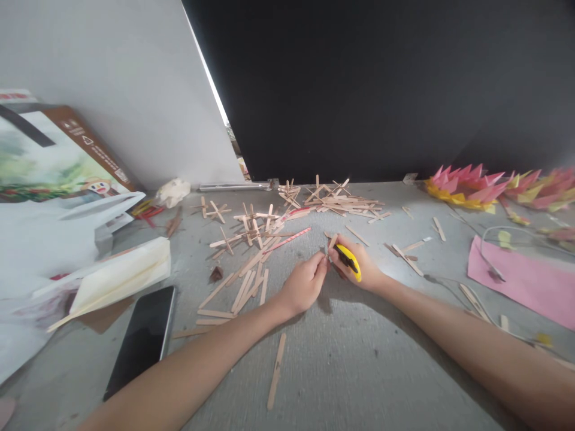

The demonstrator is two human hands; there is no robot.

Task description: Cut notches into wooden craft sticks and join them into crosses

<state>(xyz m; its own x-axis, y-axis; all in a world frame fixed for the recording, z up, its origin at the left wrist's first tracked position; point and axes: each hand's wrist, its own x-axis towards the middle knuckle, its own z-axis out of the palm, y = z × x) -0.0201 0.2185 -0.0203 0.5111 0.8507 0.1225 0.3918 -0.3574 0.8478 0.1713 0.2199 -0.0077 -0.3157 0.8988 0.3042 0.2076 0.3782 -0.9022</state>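
Gripping a yellow-and-black plastic cutter [350, 261], the right hand [369, 273] meets the left hand [303, 284].
Right fingers wrap it; the left is curled closed, around what, if anything, I cannot tell. Flat pale wooden sticks [353, 205] lie heaped beyond. White print [95, 145] on the brown-edged packaging [40, 158] at left is too blurred to read. Behind the grey tabletop [344, 371] stand a black panel [381, 90] and pale grey wall [130, 72].

My left forearm [202, 374] and right forearm [449, 329], both bare, extend from the lower corners and converge near the centre. My left hand [303, 282] is closed, fingers curled and thumb foremost; my right hand [369, 270], fingers bent in a grip, lies just beside its tip.
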